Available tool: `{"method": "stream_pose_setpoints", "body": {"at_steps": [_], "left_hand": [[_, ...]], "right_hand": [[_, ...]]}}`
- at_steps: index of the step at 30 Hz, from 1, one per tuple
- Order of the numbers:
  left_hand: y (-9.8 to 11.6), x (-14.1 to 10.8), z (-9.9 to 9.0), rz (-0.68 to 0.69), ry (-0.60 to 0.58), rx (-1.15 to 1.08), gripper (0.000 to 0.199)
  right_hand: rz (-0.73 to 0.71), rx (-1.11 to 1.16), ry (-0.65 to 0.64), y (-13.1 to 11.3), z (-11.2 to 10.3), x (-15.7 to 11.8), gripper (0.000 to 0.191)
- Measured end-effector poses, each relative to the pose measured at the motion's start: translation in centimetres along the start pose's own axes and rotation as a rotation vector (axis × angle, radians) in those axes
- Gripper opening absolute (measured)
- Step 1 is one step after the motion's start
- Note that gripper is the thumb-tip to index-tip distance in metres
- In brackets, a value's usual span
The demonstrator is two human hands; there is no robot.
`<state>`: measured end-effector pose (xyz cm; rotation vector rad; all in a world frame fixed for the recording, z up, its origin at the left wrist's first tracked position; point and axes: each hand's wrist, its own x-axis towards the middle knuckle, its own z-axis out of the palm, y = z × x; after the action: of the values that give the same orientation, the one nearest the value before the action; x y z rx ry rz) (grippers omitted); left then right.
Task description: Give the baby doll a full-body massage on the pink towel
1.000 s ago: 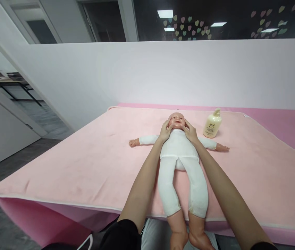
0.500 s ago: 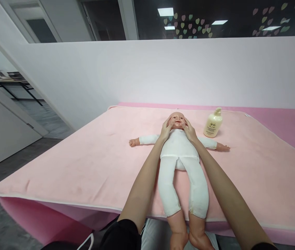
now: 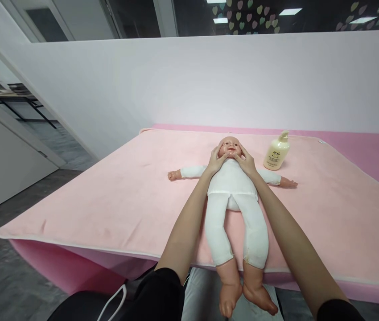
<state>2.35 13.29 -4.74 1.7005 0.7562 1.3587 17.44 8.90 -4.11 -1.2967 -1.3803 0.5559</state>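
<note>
A baby doll (image 3: 232,178) with a white cloth body lies on its back on a pink blanket (image 3: 136,178), arms spread to both sides, its feet hanging past the front edge. My left hand (image 3: 216,160) rests against the left side of the doll's head, fingers apart, thumb near the chin. On the other side my right hand (image 3: 245,161) touches the cheek in the same way, its thumb also at the chin. Neither hand holds anything. The doll's face shows between them.
A pale yellow pump bottle (image 3: 277,151) stands on the blanket, right of the doll's head. Behind the table rises a white wall (image 3: 209,80). A white cable (image 3: 117,298) lies near my left sleeve at the bottom.
Both thumbs have moved from the doll's cheeks down to its chin. The whole view has shifted slightly, with the table higher in the picture. The bottle and doll stay in place.
</note>
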Motion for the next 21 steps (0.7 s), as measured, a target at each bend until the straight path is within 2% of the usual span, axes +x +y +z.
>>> {"method": "stream_pose_setpoints", "body": {"at_steps": [15, 21], "left_hand": [[-0.04, 0.11, -0.17, 0.103, -0.016, 0.065, 0.067], [0.27, -0.04, -0.12, -0.006, 0.079, 0.033, 0.062]], "right_hand": [[-0.058, -0.012, -0.032, 0.09, -0.12, 0.09, 0.071], [-0.079, 0.029, 0.006, 0.18, -0.22, 0.24, 0.072]]}}
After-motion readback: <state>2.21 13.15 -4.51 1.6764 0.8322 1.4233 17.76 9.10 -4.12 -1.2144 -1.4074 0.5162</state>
